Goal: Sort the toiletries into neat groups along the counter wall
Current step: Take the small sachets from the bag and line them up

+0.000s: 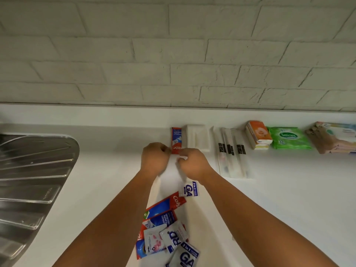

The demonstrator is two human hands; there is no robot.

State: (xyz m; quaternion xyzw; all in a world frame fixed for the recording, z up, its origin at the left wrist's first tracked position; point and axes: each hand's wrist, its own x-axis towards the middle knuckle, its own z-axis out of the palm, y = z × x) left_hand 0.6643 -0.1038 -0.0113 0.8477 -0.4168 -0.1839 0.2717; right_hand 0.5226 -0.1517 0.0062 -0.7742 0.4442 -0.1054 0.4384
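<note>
A red toothpaste sachet lies on the white counter by the wall. My left hand and my right hand meet at its near end, fingers curled; both seem to pinch its lower edge. A white-and-blue sachet lies just under my right wrist. Between my forearms sits a loose pile of sachets, red toothpaste ones and white shampoo ones. Along the wall to the right lie a white soap box, wrapped toothbrushes, orange tissue packs, green wipes and more packs.
A steel sink drainboard fills the left side. A white brick wall rises behind the counter's raised back ledge. Bare counter lies at the right front and between the sink and my left arm.
</note>
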